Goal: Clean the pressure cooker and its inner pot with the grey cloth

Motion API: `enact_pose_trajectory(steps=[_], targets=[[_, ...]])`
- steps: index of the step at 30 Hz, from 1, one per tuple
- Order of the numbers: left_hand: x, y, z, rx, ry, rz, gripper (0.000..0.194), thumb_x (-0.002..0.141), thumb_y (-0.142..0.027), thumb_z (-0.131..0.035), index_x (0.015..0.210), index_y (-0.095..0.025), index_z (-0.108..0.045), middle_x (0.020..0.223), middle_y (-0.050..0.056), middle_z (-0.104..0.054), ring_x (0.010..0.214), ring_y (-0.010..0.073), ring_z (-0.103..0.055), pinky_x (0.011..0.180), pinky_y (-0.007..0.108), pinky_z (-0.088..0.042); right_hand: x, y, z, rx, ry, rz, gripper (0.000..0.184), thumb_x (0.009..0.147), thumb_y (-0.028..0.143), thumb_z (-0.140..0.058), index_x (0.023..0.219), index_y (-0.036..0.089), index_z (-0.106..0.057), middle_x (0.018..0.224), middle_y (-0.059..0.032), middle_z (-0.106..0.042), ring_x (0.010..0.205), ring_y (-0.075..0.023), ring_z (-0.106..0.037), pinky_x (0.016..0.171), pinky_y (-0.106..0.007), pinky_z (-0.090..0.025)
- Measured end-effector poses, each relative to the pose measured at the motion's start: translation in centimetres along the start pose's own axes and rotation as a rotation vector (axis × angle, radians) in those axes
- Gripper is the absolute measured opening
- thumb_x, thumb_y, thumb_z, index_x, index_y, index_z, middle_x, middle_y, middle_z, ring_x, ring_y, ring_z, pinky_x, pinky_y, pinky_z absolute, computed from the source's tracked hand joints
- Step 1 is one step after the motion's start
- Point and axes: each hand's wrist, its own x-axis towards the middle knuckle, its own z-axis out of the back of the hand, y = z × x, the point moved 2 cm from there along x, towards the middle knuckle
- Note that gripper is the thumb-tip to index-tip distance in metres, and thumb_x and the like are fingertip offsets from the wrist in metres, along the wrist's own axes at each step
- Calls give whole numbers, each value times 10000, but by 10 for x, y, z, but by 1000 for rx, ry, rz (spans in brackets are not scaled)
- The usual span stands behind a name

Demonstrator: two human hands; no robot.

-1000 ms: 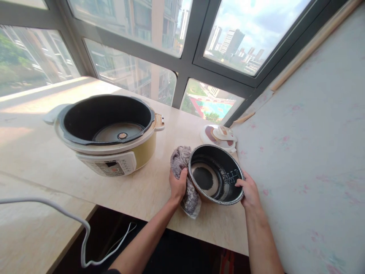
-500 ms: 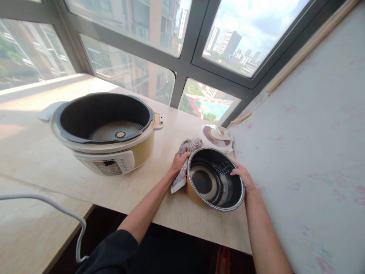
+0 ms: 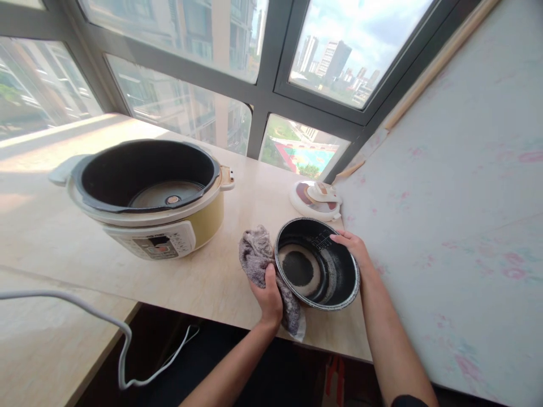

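A dark inner pot [image 3: 299,268] of a cooker is tilted towards me near the table's front edge, its coated inside worn pale in rings. My right hand [image 3: 354,249] grips its right rim, the thumb inside and the other fingers hidden behind the wall. Bunched in my left hand [image 3: 269,297] is a grey-brown cloth [image 3: 255,251], held against the pot's left outer side. Part of the cloth hangs below that hand. To the left stands the cooker body [image 3: 207,220], lidless, with a round metal plate inside and a control panel in front.
The cooker's white lid [image 3: 316,200] lies behind the pot, close to the papered wall [image 3: 445,226] on the right. A white cable [image 3: 85,311] runs over the left table edge. Windows [image 3: 178,102] rise behind the table [image 3: 169,288].
My left hand has moved with the cloth from the pot's upper left side down to its lower left side. The right hand still grips the rim. The view has shifted slightly.
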Motion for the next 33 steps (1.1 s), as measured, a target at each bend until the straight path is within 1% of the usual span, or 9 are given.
enact_pose_trajectory(steps=[4, 6, 10, 13, 17, 20, 25, 28, 33], targets=[[-19, 15, 21, 58, 33, -36, 501, 793, -482, -718, 1184, -179, -639, 1181, 148, -686, 1156, 329, -654, 1095, 505, -455, 4, 6, -3, -28, 16, 1, 471, 504, 327, -918, 934, 190, -785, 791, -21, -782, 683, -197, -707, 684, -317, -563], [-20, 18, 29, 72, 66, -55, 523, 806, -489, -709, 1221, -179, -636, 1194, 146, -679, 1161, 333, -651, 1098, 508, -451, 1, 8, -2, -44, -31, 42, 464, 512, 346, -918, 922, 177, -781, 810, -34, -780, 738, -207, -715, 725, -320, -568], [-6, 12, 34, 56, 88, -28, 542, 823, -484, -685, 1262, -172, -622, 1199, 148, -677, 1178, 339, -641, 1099, 529, -443, -27, 0, 5, 196, -360, 240, 416, 633, 495, -831, 907, 203, -719, 988, -45, -766, 937, -233, -726, 804, -337, -586], [6, 5, 31, 34, 69, 6, 529, 798, -476, -692, 1212, -150, -639, 1157, 154, -690, 1161, 342, -647, 1082, 528, -456, -70, -24, 1, 323, -454, 251, 435, 711, 512, -778, 1014, 216, -679, 1111, -52, -738, 1046, -230, -698, 871, -347, -581], [19, -7, 14, 62, 134, -25, 478, 788, -432, -681, 1159, -132, -657, 1142, 154, -699, 1131, 314, -660, 1067, 470, -474, -120, -53, -19, 270, -292, 176, 520, 759, 403, -751, 1247, 262, -642, 1198, -42, -716, 1081, -256, -671, 895, -360, -567], [34, -19, -1, 91, 199, -73, 455, 800, -409, -653, 1153, -122, -661, 1154, 150, -699, 1139, 295, -657, 1073, 436, -468, -130, -60, -27, 203, -256, 221, 553, 721, 259, -672, 1273, 276, -636, 1116, -19, -734, 978, -247, -664, 822, -338, -553], [56, -34, -14, 111, 230, -75, 404, 806, -391, -636, 1107, -125, -676, 1138, 128, -707, 1112, 279, -659, 1063, 417, -470, -103, -47, -20, 146, -142, 137, 540, 594, 204, -608, 1127, 241, -684, 846, 6, -719, 738, -199, -596, 611, -283, -468], [64, -35, -17, 124, 247, -79, 408, 807, -397, -626, 1105, -123, -679, 1137, 128, -711, 1112, 286, -658, 1060, 423, -470, -81, -33, -13, 138, -43, 106, 563, 537, 184, -612, 1094, 216, -690, 834, 7, -726, 702, -179, -586, 564, -260, -433], [81, -29, -28, 201, 331, -64, 408, 786, -405, -629, 1084, -133, -689, 1141, 134, -723, 1119, 308, -655, 1062, 454, -457, -44, -17, -1, 125, 122, -11, 637, 499, 190, -642, 1135, 215, -675, 830, -8, -756, 635, -200, -620, 536, -290, -453]])
